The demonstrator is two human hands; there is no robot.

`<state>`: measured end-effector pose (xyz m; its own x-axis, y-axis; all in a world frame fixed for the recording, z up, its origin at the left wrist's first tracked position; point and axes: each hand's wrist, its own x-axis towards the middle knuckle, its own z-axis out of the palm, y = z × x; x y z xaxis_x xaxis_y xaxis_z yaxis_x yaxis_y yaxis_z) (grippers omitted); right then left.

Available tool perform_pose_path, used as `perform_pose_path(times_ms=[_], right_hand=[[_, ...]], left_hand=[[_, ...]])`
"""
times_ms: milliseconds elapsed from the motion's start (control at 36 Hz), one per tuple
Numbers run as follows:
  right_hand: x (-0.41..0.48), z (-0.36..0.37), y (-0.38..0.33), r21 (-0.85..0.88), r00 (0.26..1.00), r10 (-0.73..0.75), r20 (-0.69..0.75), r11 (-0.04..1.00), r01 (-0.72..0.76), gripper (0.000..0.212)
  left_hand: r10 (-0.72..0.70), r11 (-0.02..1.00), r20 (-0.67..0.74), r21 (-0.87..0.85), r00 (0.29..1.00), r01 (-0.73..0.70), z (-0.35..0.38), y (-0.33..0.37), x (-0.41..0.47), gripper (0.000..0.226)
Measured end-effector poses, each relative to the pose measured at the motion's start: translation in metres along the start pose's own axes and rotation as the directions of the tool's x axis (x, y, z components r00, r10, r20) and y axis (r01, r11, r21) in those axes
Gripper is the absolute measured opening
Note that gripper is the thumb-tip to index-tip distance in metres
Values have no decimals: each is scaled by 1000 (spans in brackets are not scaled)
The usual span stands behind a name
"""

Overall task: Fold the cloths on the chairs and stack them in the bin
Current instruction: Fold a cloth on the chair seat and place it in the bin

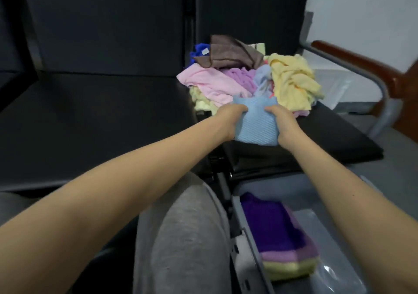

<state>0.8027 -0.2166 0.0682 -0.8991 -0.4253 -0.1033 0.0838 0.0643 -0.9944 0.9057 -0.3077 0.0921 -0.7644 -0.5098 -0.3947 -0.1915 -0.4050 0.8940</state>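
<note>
1. The bin holds a stack: purple on top, lilac, then yellow.
2. Left hand and right hand each grip a side of the blue cloth, on the chair before the pile.

I have both bare arms stretched forward, wrists close together; my left hand and right hand each grip the blue cloth, fingers curled.
</note>
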Motion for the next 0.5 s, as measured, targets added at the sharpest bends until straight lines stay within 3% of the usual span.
perform_pose_path(times_ms=[111,222,278,333,389,500], right_hand=[[-10,-65,12,-20,1000,-27,-16,999,27,17],[-23,-118,36,-51,995,98,21,994,-97,14],[-33,-141,53,-27,980,190,65,982,-188,30],[-41,-159,72,-51,956,275,102,961,-271,49],[-47,-168,90,-125,928,347,133,935,-331,56],[-42,-169,125,-201,895,427,128,895,-398,37]], left_hand=[[-16,998,52,58,999,13,52,-31,-1,34],[-126,991,89,59,988,121,84,-67,-8,21],[-158,984,122,96,980,147,93,-88,-10,14],[-66,985,126,169,990,45,101,-110,-4,29],[48,954,107,291,993,-78,101,-124,-2,31],[64,873,125,473,990,-116,94,-145,-2,28]])
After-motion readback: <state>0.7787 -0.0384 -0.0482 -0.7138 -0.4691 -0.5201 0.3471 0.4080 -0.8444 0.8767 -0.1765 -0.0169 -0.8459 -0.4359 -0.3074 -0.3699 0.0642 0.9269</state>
